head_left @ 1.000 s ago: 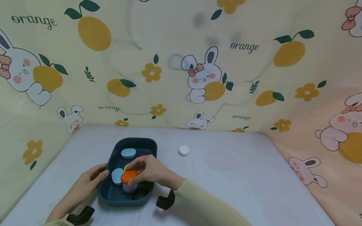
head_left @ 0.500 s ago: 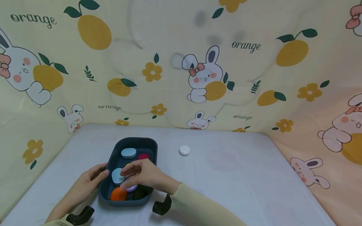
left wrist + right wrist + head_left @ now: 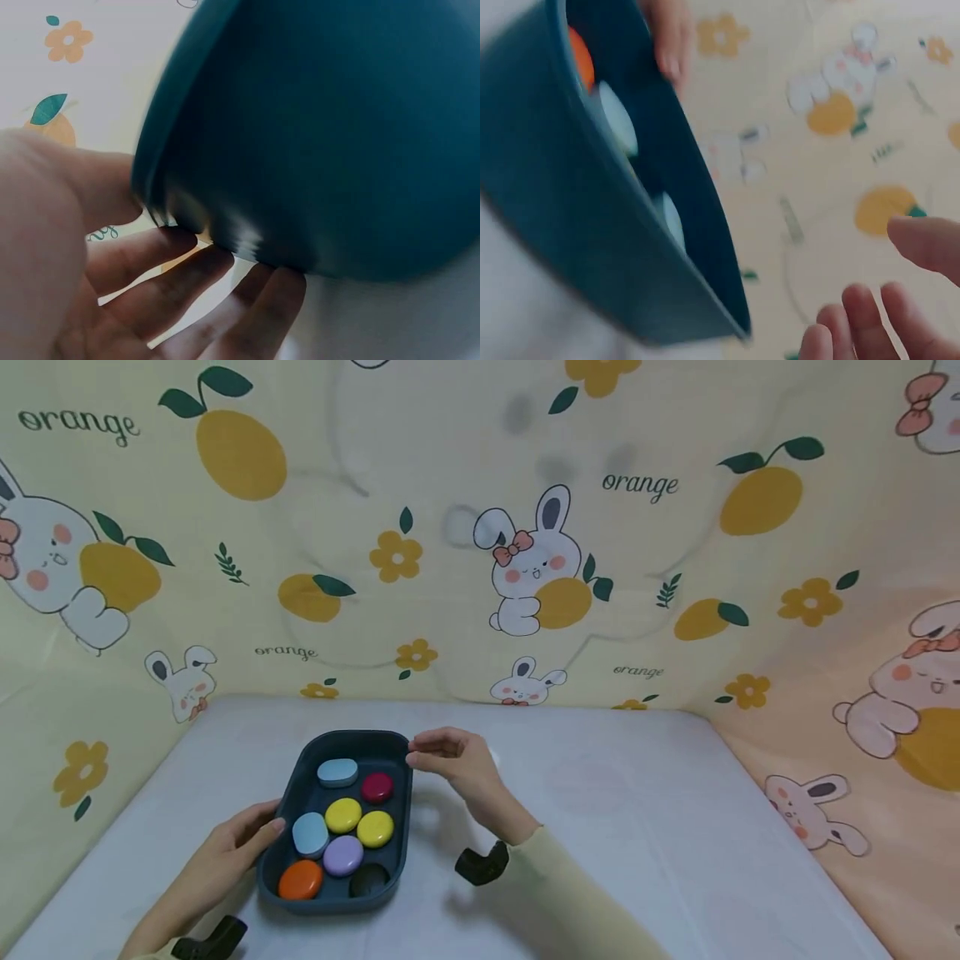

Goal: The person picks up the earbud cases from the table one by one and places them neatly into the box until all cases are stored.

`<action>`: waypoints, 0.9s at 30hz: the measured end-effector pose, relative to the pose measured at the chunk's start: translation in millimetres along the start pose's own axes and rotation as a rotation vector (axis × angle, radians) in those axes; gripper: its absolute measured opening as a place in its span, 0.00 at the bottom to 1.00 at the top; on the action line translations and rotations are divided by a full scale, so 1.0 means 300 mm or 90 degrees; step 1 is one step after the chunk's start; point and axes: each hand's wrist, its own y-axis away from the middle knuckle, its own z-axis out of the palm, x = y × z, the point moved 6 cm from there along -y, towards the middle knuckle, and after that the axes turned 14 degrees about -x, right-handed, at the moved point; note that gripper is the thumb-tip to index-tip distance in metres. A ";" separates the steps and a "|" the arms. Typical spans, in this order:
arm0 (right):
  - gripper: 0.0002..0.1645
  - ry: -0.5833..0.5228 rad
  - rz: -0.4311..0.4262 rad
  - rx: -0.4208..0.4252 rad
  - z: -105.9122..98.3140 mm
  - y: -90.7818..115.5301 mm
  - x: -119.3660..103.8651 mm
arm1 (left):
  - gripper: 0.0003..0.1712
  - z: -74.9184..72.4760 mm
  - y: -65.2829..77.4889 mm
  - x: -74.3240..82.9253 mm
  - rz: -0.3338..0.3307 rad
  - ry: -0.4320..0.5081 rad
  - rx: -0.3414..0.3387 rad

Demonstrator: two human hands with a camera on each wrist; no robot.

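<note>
My left hand (image 3: 232, 847) holds a dark blue tray (image 3: 408, 835) at its left side, thumb over the rim and fingers against the outer wall (image 3: 247, 172). Smooth, glossy rounded pieces lie in it: an orange one (image 3: 301, 880), a purple one (image 3: 343, 856), a black one (image 3: 369, 881), a red one (image 3: 377, 787), two yellow ones (image 3: 343, 816) and two light blue ones (image 3: 337, 773). My right hand (image 3: 468, 777) is off the tray's upper right corner, fingers apart and holding nothing in the right wrist view. Behind it, a white round piece (image 3: 494, 757) is mostly hidden.
A white cloth (image 3: 637, 827) covers the table. Patterned sheets (image 3: 450, 527) with rabbits and oranges hang at the back and both sides. Dark wrist mounts (image 3: 482, 863) sit at both sleeves.
My right hand let go of the orange piece in the tray's lower left corner. It then moved up and right, out over the tray's right edge. My left hand stayed at the tray.
</note>
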 end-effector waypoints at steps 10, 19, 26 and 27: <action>0.23 0.059 -0.025 0.145 -0.308 0.051 0.010 | 0.46 0.004 0.006 0.010 0.007 -0.004 -0.003; 0.29 0.145 0.067 0.186 -0.436 0.052 0.127 | 0.47 0.002 -0.002 0.007 0.002 -0.006 -0.010; 0.37 0.138 0.089 0.149 -0.447 0.036 0.216 | 0.49 0.001 -0.002 0.006 -0.005 -0.004 -0.006; 0.38 0.136 0.091 0.142 -0.449 0.032 0.226 | 0.49 0.001 -0.001 0.005 -0.006 -0.003 -0.005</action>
